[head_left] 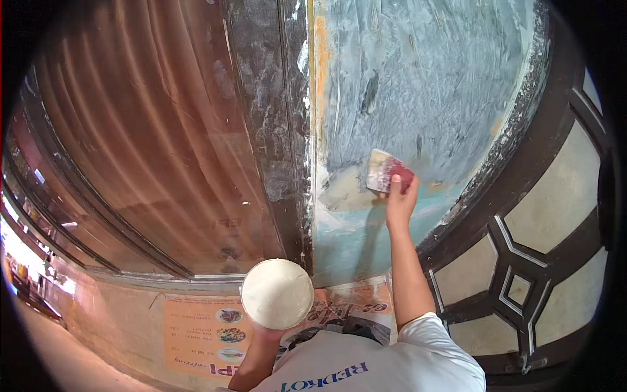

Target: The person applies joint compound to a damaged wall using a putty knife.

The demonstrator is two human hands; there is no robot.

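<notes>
My right hand point(401, 204) is closed round a red putty scraper point(400, 171), its face smeared with white putty. The scraper's blade rests against or very close to the wall panel point(431, 85), coated in streaky grey-blue. Beside the blade is a smooth beige patch point(346, 188), and below it the wall shows turquoise. My left hand point(266, 335) supports a round tub of off-white putty point(277, 294) from beneath, low in front of my body. Most of the left fingers are hidden under the tub.
A dark wooden post point(271, 124) borders the panel on the left, with a window and brown curtain point(150, 144) beyond. To the right stands a dark-framed door point(516, 228) with pale panes. An orange printed banner point(196, 333) hangs below the window.
</notes>
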